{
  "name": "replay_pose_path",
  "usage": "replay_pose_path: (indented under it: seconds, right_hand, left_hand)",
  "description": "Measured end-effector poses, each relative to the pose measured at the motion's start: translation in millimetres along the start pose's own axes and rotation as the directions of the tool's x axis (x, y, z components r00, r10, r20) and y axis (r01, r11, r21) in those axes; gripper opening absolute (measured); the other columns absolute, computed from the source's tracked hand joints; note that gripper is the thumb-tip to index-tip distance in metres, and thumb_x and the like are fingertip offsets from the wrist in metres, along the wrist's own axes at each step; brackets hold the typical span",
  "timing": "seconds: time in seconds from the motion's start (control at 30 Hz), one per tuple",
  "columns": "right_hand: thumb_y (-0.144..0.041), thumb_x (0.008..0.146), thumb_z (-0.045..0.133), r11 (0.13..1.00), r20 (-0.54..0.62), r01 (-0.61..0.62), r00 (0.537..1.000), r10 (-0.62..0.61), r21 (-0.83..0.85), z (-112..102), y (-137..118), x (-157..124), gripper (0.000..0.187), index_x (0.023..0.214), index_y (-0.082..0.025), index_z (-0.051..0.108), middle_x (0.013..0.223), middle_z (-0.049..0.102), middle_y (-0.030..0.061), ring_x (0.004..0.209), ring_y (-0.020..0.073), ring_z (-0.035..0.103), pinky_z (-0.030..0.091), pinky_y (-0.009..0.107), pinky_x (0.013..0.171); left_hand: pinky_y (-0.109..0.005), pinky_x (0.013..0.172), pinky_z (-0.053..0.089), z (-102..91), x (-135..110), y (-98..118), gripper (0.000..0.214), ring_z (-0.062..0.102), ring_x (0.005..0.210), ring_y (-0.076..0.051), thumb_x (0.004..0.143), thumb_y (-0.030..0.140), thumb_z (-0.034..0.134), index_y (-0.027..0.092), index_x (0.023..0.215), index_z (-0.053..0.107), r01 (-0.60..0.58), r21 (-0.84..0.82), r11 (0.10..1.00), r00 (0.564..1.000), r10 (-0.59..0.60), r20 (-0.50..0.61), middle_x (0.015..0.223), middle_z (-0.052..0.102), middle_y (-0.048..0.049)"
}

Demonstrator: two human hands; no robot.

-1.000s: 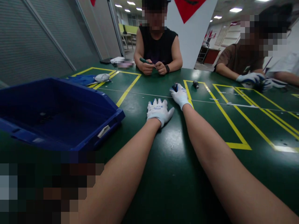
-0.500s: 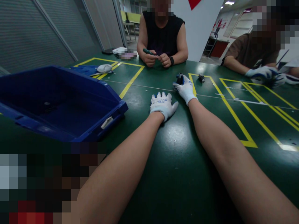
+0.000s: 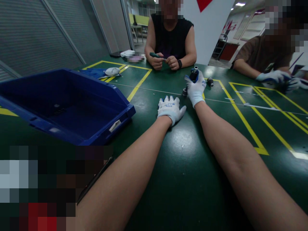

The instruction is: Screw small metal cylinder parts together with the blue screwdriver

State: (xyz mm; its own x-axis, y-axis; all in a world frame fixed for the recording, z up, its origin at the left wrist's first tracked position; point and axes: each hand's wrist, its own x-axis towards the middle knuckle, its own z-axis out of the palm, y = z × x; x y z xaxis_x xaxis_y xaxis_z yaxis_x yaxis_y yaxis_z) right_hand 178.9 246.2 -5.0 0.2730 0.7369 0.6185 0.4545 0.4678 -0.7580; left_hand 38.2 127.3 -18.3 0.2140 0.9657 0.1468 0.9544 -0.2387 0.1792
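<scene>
L hand [image 3: 169,107] flat on table [image 3: 183,179], fingers spread wide; R hand [image 3: 197,88] holds blk part [image 3: 193,75] twd table's far edge.

Dim overall; ceiling light [image 3: 240,4] top right; glare on green tabletop [image 3: 183,138]; coarse pixelation lower left

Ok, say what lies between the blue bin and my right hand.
In the head view, your left hand rests palm down on the green table between the blue bin and your right hand; a tiny pale scrap lies there too.
</scene>
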Motion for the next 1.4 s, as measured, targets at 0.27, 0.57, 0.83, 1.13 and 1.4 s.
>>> replay_pose_path:
  seconds: [0.27, 0.57, 0.83, 1.13, 1.4]
  right_hand:
    - [-0.051, 0.083, 0.047, 0.878, -0.205, -0.316, 0.891, 0.405, 0.361, -25.8, 21.4, 13.9, 0.035, 0.095, -0.019, 0.053, 0.081, 0.057, 0.0007, 0.072, 0.0123, 0.061, 0.054, 0.030, 0.064]
    - [-0.036, 0.080, 0.058, 0.783, 0.047, -0.436, 0.884, 0.466, 0.443, -32.2, 16.8, 6.0, 0.034, 0.112, -0.023, 0.056, 0.084, 0.062, -0.0024, 0.066, 0.0087, 0.058, 0.052, 0.025, 0.064]
    - [-0.059, 0.076, 0.055, 0.978, 0.219, -0.193, 0.961, 0.172, 0.080, -5.8, 1.0, -13.3, 0.053, 0.104, -0.014, 0.062, 0.085, 0.064, 0.0041, 0.067, 0.0128, 0.059, 0.051, 0.028, 0.065]
    - [-0.047, 0.078, 0.057, 0.921, 0.220, 0.058, 0.975, 0.031, -0.386, -15.8, 1.4, -15.1, 0.035, 0.093, -0.016, 0.065, 0.088, 0.065, 0.0078, 0.086, 0.0224, 0.060, 0.046, 0.041, 0.089]
    - [-0.056, 0.072, 0.062, 0.915, 0.458, 0.025, 0.871, 0.177, -0.402, -18.8, 11.5, -10.0, 0.045, 0.094, -0.017, 0.068, 0.084, 0.066, 0.0056, 0.078, 0.0214, 0.062, 0.048, 0.041, 0.082]
  left_hand:
    - [-0.053, 0.111, 0.016, -1.5, -0.6, -0.7, 0.070, 0.026, 0.137, -0.032, 0.085, 0.067, 0.025, 0.023, 0.135, 0.043, -0.006, -0.016, 1.000, 1.000, 0.006, 0.001, 0.147, 0.036, -0.0104]
    - [-0.053, 0.111, 0.016, -3.2, -1.5, -0.3, 0.070, 0.026, 0.137, -0.032, 0.085, 0.067, 0.024, 0.023, 0.136, 0.042, -0.012, -0.012, 1.000, 1.000, 0.012, 0.002, 0.147, 0.037, -0.0107]
    - [-0.052, 0.112, 0.013, -4.5, -2.1, 0.7, 0.068, 0.024, 0.138, -0.032, 0.085, 0.065, 0.026, 0.024, 0.138, 0.040, 0.011, -0.014, 1.000, 1.000, -0.010, 0.022, 0.149, 0.034, -0.0092]
    - [-0.053, 0.111, 0.015, -3.8, -0.9, 1.1, 0.070, 0.024, 0.138, -0.032, 0.085, 0.066, 0.025, 0.023, 0.139, 0.039, 0.006, -0.011, 1.000, 1.000, -0.006, 0.016, 0.149, 0.034, -0.0103]
    - [-0.052, 0.112, 0.014, -3.7, -1.0, 0.8, 0.070, 0.024, 0.139, -0.032, 0.085, 0.066, 0.026, 0.024, 0.139, 0.039, 0.013, -0.010, 1.000, 1.000, -0.013, 0.018, 0.149, 0.034, -0.0094]
